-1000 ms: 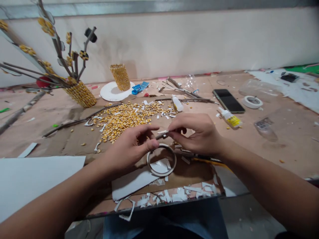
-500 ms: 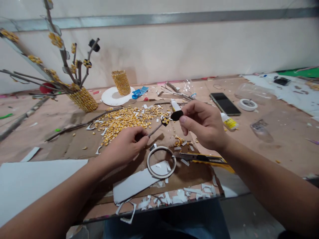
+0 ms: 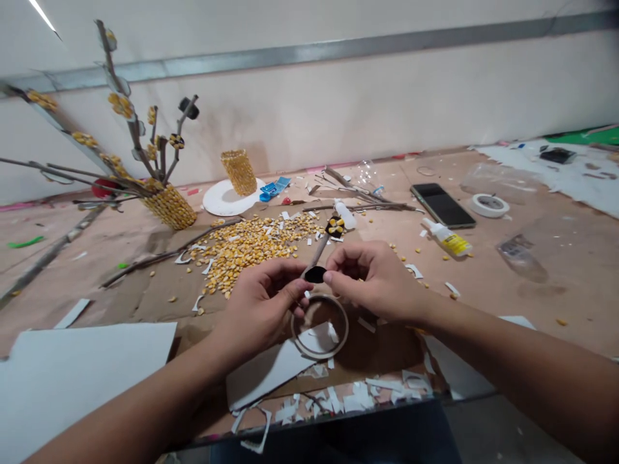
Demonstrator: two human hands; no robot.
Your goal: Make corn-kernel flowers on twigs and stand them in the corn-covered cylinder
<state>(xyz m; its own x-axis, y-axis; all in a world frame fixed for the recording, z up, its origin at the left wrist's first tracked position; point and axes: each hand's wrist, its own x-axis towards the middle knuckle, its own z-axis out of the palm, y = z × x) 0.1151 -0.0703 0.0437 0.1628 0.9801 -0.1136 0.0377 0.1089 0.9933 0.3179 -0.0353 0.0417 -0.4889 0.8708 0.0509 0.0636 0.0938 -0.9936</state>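
A thin twig (image 3: 320, 250) tipped with a black-backed corn-kernel flower (image 3: 334, 225) slants up out of my left hand (image 3: 268, 299), whose fingers are closed around its lower part. A small black disc (image 3: 316, 275) lies between the fingertips of both hands, against or just in front of the twig; whether it touches is unclear. My right hand (image 3: 370, 280) pinches the disc's right edge between thumb and fingers. Just below the hands, a roll of tape (image 3: 294, 332) lies flat on cardboard. Loose corn kernels (image 3: 242, 254) are heaped beyond my left hand.
Back left stands a kernel-covered pot (image 3: 171, 206) with decorated branches. A smaller kernel-covered cylinder (image 3: 239, 174) rests on a white disc (image 3: 217, 201). To the right lie a glue bottle (image 3: 449, 238), a phone (image 3: 443, 205) and white tape (image 3: 489, 205). Paper scraps (image 3: 358, 396) litter the front edge.
My right hand has come down and left, bringing the black disc to the twig in my left hand. The two hands are now close together. The view has shifted slightly.
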